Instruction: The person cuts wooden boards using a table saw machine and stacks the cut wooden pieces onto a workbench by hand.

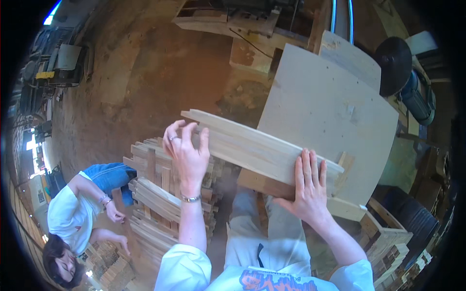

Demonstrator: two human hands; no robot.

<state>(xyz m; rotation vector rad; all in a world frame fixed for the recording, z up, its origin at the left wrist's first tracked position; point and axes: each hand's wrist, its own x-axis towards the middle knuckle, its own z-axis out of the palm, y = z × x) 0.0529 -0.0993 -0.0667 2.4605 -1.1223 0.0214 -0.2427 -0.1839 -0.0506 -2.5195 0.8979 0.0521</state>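
A bundle of long, pale wooden strips (252, 148) lies slantwise in front of me. Its right part rests on a light board tabletop (335, 106), while the left end juts out past the table's edge. My left hand (188, 153) is at that overhanging end, its fingers bent and apart and the thumb near the strips; whether it presses on them I cannot tell. Flat across the strips near their right end lies my right hand (309, 191), fingers stretched out and thumb spread. A short wooden piece (345, 167) sits on the tabletop beside the right end of the bundle.
Stacked wooden strips (155, 199) stand at my left, with another person (73, 208) bending beside them. A toothed round saw blade (393, 67) and a blue motor (418, 99) are at the far right. Wooden crates (386, 228) stand near right. Machinery (252, 19) is at the back.
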